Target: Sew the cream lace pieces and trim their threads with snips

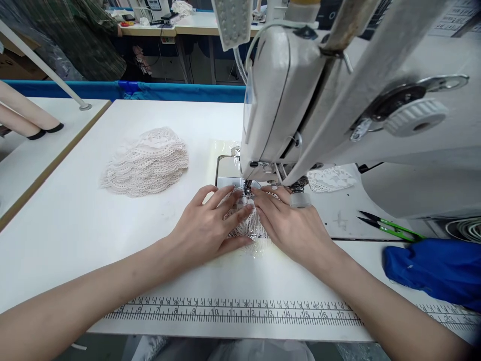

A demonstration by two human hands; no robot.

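Observation:
A gathered piece of white lace lies beneath the presser foot of a sewing machine. My left hand rests on the lace's left side, fingers spread and stretched toward the foot, with the thumb nearer me. On the other side my right hand lies flat, its fingertips on the lace close to the foot. Both hands press the lace from above, and parts of it are hidden under the fingers. Clear, shiny material shows at the lace's near edge.
A pile of lace pieces sits on the left of the white table. Right of the needle area are another lace piece, green-handled thread snips and blue cloth. A ruler strip runs along the front edge. A person stands beyond.

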